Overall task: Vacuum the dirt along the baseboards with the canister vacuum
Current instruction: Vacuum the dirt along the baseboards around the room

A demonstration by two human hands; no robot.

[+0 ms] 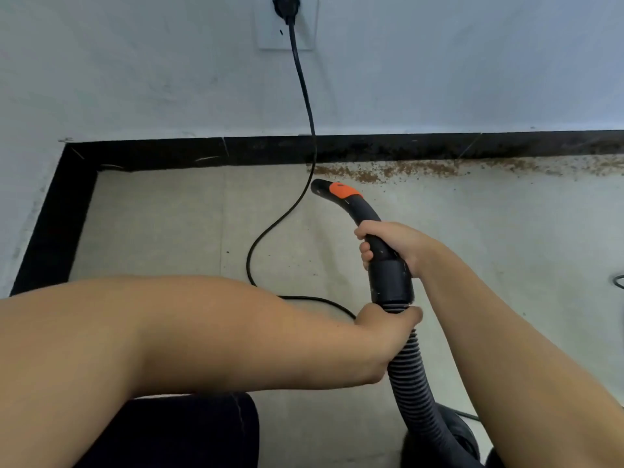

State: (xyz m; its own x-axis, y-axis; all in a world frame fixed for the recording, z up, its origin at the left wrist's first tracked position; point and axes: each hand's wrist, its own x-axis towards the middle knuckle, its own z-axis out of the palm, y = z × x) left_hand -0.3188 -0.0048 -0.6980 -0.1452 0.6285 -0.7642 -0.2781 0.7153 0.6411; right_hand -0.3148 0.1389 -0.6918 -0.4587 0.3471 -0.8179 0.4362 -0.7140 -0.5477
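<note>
At about 6 o'clock, nearest of all, the round black body of the vacuum [456, 440] peeks out between the two bare arms. A dark trouser leg [189, 430] sits at 7 o'clock under the left arm.

The ribbed grey hose [410, 373] bends up from the vacuum toward the middle. It looks bumpy, like a row of rings. The left arm reaches across from 9 o'clock, and the left hand [381, 329] wraps its fingers around the top of the hose, just under the smooth black collar.

A little farther off, the right arm comes in from 4 o'clock. The right hand [388, 246] grips the hard, shiny black handle tube [366, 216], fingers curled round it. The tube curves like a banana toward 12 o'clock. It has an orange patch [342, 190] near its open end, which points at the wall.

The floor [506, 248] is pale and smooth. A thin black cord [305, 106] snakes over it and climbs to a plug [287, 5] in a white wall socket [270, 38] at 12 o'clock.

Farthest away, brown crumbly dirt [422, 168] lies in a line against the black baseboard [169, 153], from the middle out to 2 o'clock. The tube's end is near the dirt's left end.
</note>
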